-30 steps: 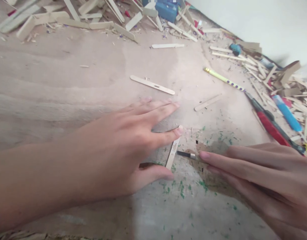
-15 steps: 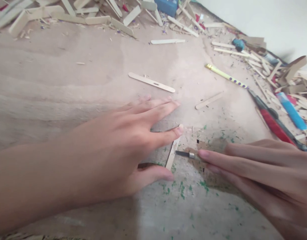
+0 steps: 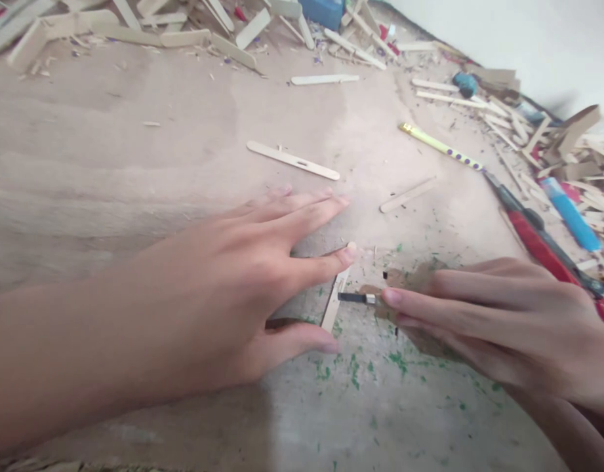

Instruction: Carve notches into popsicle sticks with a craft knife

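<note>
A wooden craft stick [image 3: 330,313] lies on the table under my left hand [image 3: 247,275]. My left hand is spread flat, its index fingertip pressing the stick's far end and its thumb beside the near end. My right hand [image 3: 498,321] is closed around a craft knife [image 3: 355,298] with a dark narrow blade and a silver collar; its handle is mostly hidden by the fingers. The blade tip touches the stick's right side near the middle, where a small splinter shows.
Beyond my left hand lies a slotted craft stick [image 3: 294,160], with a thinner stick [image 3: 407,195] to its right. A yellow pencil [image 3: 442,146], red-and-black pliers-like tool [image 3: 542,246] and blue-capped item [image 3: 572,213] lie at right. Stick piles [image 3: 183,38] line the back.
The whole view has shifted slightly. The knife blade has turned a little flatter against the stick, and my right hand has moved slightly with it. My left hand stays in place.
</note>
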### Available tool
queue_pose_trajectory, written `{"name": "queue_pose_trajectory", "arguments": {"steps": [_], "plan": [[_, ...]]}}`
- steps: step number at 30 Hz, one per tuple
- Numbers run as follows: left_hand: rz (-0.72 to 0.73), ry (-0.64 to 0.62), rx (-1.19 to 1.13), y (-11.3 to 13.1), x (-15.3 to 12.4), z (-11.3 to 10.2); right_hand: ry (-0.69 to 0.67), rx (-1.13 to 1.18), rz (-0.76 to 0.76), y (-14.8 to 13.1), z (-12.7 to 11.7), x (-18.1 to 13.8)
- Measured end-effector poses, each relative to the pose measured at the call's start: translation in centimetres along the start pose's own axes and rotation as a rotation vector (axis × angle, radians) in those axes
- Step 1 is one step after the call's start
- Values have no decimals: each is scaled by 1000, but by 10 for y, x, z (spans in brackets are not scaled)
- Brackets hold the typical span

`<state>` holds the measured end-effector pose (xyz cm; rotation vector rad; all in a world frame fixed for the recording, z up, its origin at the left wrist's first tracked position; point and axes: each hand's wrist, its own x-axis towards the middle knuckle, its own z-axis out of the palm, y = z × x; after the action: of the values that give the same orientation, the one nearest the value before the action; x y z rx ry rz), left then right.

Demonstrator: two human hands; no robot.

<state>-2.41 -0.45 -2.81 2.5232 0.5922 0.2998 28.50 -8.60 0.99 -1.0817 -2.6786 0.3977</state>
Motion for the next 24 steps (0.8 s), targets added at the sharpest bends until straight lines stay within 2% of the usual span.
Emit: {"name": "queue_pose_trajectory", "arguments": {"steps": [9, 13, 18, 24], "plan": [[48, 37, 32, -1, -1, 2, -4, 66, -44, 9, 2, 4], [48, 38, 33, 0, -2, 0, 3, 215, -53, 14, 1, 8], [61, -32, 43, -2, -3, -8, 7, 317, 14, 13, -2, 12], [111, 142, 73, -7, 0, -23, 14, 344, 10, 9, -1, 14]]}}
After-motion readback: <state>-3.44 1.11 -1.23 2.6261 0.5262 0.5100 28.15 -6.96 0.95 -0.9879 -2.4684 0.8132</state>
